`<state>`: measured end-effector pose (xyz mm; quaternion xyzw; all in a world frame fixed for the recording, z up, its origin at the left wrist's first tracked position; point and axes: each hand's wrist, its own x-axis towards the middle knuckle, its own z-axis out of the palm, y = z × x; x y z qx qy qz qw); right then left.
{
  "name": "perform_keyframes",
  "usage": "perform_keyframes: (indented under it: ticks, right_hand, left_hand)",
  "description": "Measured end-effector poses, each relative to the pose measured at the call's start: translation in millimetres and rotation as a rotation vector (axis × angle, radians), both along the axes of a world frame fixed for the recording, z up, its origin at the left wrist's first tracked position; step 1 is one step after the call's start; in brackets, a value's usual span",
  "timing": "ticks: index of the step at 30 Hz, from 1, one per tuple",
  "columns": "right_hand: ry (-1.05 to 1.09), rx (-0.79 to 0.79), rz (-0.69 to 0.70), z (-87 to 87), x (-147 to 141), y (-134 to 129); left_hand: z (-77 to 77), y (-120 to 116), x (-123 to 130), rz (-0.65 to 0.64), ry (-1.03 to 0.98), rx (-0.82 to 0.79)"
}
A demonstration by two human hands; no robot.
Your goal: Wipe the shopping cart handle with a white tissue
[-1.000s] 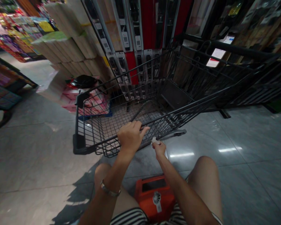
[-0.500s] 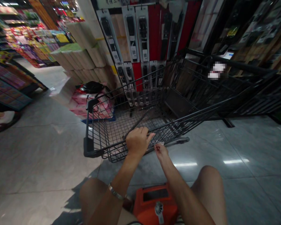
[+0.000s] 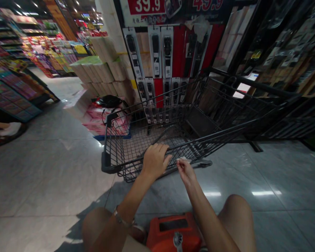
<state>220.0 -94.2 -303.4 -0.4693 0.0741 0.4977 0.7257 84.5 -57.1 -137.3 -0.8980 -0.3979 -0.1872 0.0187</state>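
Observation:
A black wire shopping cart [image 3: 199, 138] stands in front of me, its handle end at the right. My left hand [image 3: 154, 159] lies over the near top rail, fingers curled across it to the inside and thumb held apart. Just right of it, outside the basket, my right hand [image 3: 186, 170] pinches a small crumpled white piece, a tissue or thin cloth [image 3: 184, 160]. That piece is close to the cart's side; whether it touches the wires I cannot tell. Inside, the wire bottom shows, with a dark flat panel [image 3: 202, 118] toward the handle end.
An orange plastic object [image 3: 173, 232] is between my knees. Behind the cart hangs a rack of packaged dark goods [image 3: 167, 52]. Paper packs [image 3: 94, 71] are stacked at left, with pink packages [image 3: 115, 122] and a black bag [image 3: 110, 101] below. A shelf [image 3: 13, 94] stands far left.
The view has tilted up a little and steadied, showing price signs above the rack. My right hand has shifted slightly right with the white piece; my left hand stays on the rail.

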Motion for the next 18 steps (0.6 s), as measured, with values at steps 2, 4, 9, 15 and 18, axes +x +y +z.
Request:
perform_keyframes:
  ticks: [2, 4, 9, 15, 18]
  right_hand:
    - [-0.018, 0.009, -0.008, 3.3, 1, -11]
    - [-0.034, -0.012, -0.021, 0.0, -2, -21]
    - [-0.057, -0.104, -0.037, -20.6, -24, -15]
    - [-0.032, -0.143, -0.036, -30.2, -38, 9]
    - [-0.018, -0.143, -0.021, -29.3, -37, 11]
  left_hand:
    - [1.2, 0, -17, 0.061, -0.040, 0.004]
    - [0.1, 0, -36, 0.122, -0.025, 0.024]
    - [-8.1, -2, -60, 0.186, 0.076, 0.085]
    - [-20.3, -3, -56, 0.261, 0.186, 0.188]
    - [-22.8, -1, -55, 0.284, 0.183, 0.195]
